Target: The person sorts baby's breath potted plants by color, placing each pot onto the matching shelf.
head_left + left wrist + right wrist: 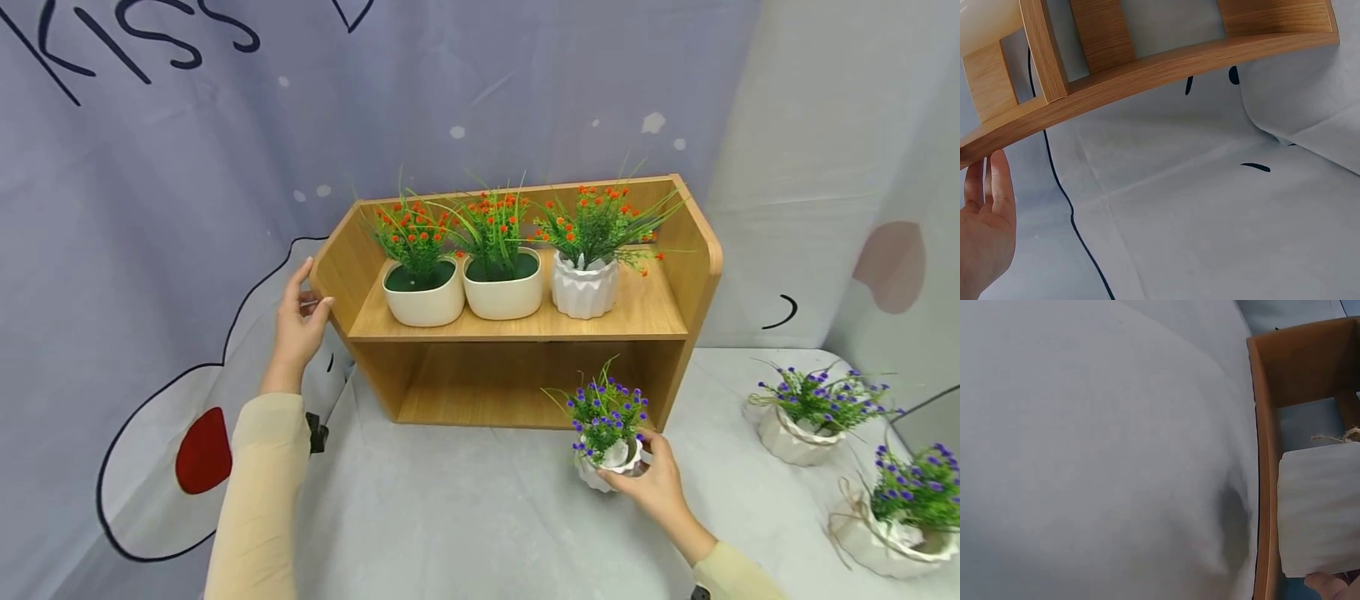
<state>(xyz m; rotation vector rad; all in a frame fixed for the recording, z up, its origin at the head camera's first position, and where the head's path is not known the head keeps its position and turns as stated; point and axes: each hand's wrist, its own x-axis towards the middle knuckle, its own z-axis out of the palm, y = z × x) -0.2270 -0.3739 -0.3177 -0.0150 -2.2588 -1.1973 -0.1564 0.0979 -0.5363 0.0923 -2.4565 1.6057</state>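
Note:
A potted plant with purple flowers (606, 417) is in front of the lower compartment of the wooden shelf (517, 339), near its right end. My right hand (657, 486) grips this plant's white pot (1316, 512) by its side, thumb and fingers on opposite sides. At the shelf's left side panel, my left hand (295, 329) touches the edge with its fingertips. In the left wrist view, its fingers (1002, 187) reach up fairly straight to the board. On the upper board stand two smooth cream pots (426, 307) and a ribbed white pot (585, 292), all with orange-red flowers.
To the right, two more white pots with purple flowers stand on the pale cloth: one farther back (798, 437), one nearer the front (885, 546). A printed curtain (525, 92) hangs behind the shelf.

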